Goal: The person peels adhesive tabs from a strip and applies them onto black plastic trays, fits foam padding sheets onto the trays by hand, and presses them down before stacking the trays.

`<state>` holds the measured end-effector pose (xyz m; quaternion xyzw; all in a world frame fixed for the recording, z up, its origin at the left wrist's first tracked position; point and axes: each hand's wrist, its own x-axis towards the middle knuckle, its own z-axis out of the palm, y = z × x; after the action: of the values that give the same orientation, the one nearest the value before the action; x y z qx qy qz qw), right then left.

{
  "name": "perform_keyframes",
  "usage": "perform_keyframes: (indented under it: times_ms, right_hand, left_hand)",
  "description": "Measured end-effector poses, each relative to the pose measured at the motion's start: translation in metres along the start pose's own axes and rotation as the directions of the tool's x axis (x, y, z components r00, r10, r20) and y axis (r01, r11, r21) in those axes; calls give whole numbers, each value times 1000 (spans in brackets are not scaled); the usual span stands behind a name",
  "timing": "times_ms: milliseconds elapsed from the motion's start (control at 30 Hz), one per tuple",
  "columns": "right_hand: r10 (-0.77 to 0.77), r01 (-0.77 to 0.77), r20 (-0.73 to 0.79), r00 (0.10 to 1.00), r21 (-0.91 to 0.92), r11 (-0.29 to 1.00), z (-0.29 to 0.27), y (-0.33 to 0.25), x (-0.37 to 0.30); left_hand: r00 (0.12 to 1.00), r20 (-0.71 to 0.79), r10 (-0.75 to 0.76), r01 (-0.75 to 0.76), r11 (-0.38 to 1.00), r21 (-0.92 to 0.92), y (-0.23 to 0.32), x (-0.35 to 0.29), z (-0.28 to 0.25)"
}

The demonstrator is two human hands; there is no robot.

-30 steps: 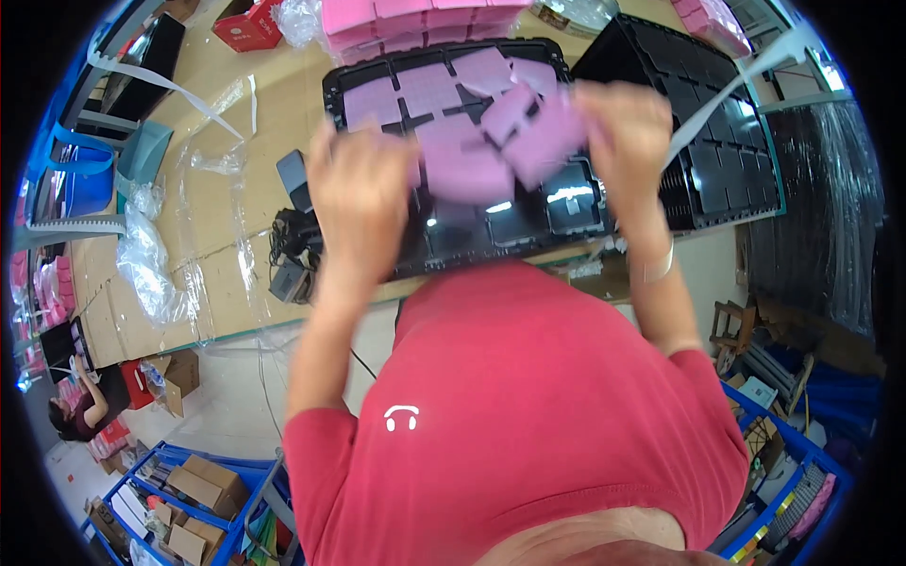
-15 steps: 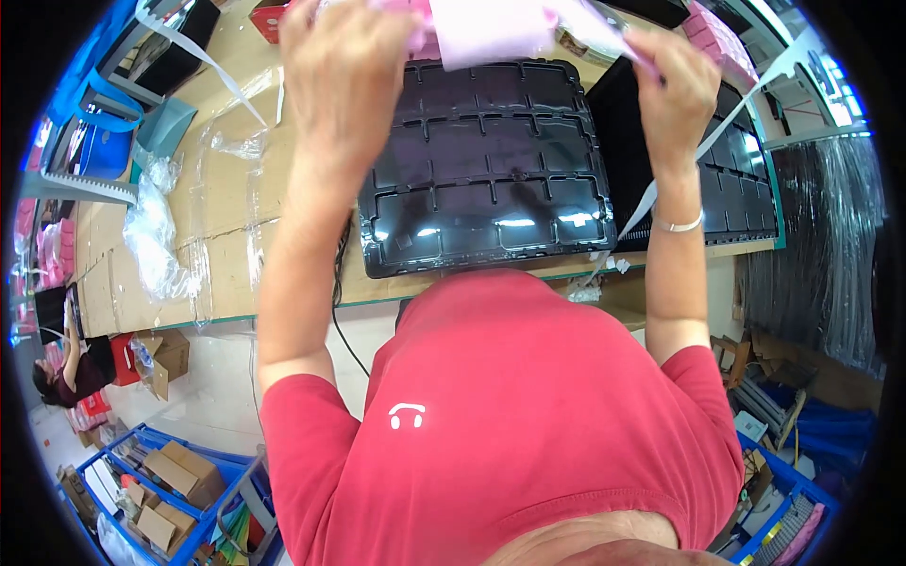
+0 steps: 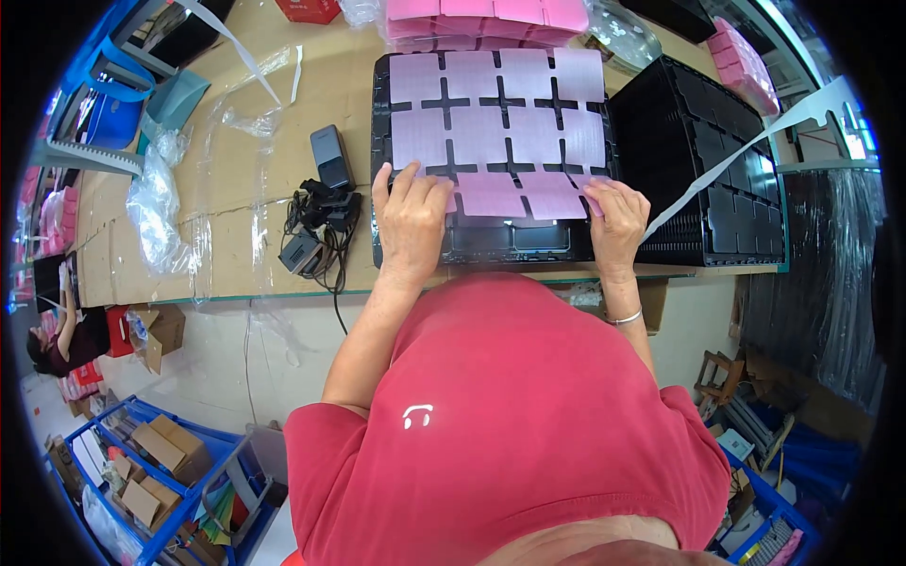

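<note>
A thin pink foam sheet (image 3: 477, 134) with cross-shaped slots lies over the black compartment tray (image 3: 491, 243), covering its far and middle parts. Its near edge is raised slightly off the tray. My left hand (image 3: 412, 212) pinches the near left corner of that sheet, fingers closed on it. At the near right corner, my right hand (image 3: 618, 222) grips the sheet between thumb and fingers. The tray's near strip shows bare and shiny below the sheet.
Pink foam sheets (image 3: 491, 17) are stacked behind the tray. Black trays (image 3: 694, 170) stand in a tall stack at right, a white strap (image 3: 736, 165) across them. A black handheld device (image 3: 331, 158) and coiled cables (image 3: 326, 222) lie left. Another person (image 3: 75, 325) works far left.
Both hands came down toward me, bringing the foam sheet from beyond the tray to lie over it. The handheld device and cables, hidden before by my left arm, now show.
</note>
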<state>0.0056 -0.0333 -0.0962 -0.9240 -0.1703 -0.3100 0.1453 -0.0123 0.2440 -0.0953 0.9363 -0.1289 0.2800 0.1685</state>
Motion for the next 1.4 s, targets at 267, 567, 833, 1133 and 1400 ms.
perform_keyframes:
  times_ms: [267,567,833,1133,1400]
  right_hand:
    - [13,-13,33,999,10,1000,-13,-14,-2]
    - [40,-39,21,999,-11,999,-12,-9,4]
    - [44,-44,15,999,-12,999,-4,-8,5]
    - [34,-34,-44,998,-9,999,-2,-9,2]
    - [27,-27,44,999,-16,1000,-1,-2,-9]
  left_hand:
    - [999,4,-41,41,999,-35,6,-4,-8]
    - [998,31,-54,55,998,-29,3,-4,-3]
    - [998,-8,-55,55,998,4,-5,0,1]
    - [1000,-9,-6,7,999,37,-7,8,-4]
    - [999,44,-12,11,1000,25,-7,-1,-5]
